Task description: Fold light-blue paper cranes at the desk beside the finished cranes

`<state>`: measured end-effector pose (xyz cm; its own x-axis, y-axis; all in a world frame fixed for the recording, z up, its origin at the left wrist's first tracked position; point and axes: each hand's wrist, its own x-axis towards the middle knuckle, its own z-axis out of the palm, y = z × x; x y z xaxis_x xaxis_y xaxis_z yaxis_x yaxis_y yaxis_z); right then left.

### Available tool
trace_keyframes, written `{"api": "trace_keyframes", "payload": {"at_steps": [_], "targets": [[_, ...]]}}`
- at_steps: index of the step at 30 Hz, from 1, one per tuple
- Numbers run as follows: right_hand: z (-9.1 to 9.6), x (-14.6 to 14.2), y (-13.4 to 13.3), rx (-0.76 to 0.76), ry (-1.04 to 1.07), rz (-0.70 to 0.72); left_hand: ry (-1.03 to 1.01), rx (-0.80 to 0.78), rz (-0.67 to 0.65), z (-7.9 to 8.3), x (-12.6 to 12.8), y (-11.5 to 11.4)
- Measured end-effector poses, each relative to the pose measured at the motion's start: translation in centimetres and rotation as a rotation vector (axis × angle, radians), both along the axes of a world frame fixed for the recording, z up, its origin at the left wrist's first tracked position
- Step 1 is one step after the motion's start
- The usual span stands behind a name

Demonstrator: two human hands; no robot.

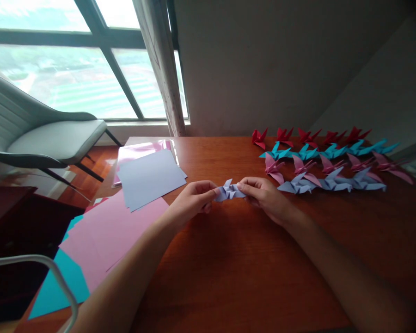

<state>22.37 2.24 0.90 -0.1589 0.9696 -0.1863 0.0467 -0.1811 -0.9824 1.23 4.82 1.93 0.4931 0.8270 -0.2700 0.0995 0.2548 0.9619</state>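
A pale lavender origami crane [229,190] is held up over the wooden table, stretched between my two hands. My left hand [201,194] pinches its left wing between thumb and fingers. On the other side, my right hand [258,190] pinches the right wing the same way. The crane's small folded middle shows between the fingertips, with one point standing up. Just right of my right hand, several lavender paper cranes [335,180] stand in a row.
Behind them run rows of pink cranes [303,166], turquoise cranes [307,151] and red cranes [308,137]. To the left lie lavender sheets [150,175], pink sheets [114,231] and turquoise sheets [64,282] on the table [229,268]. A grey chair [55,134] stands by the window.
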Motion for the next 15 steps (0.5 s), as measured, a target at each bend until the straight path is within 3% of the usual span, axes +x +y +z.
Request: {"api": "trace_keyframes", "payload": {"at_steps": [6, 15], "targets": [[-1.1, 0.2, 0.6, 0.144, -0.131, 0.001, -0.010, 0.017, 0.042, -0.5, -0.1, 0.4], [-1.7, 0.4, 0.6, 0.130, -0.227, 0.038, 0.063, 0.114, 0.035, -0.1, 0.2, 0.1]]}}
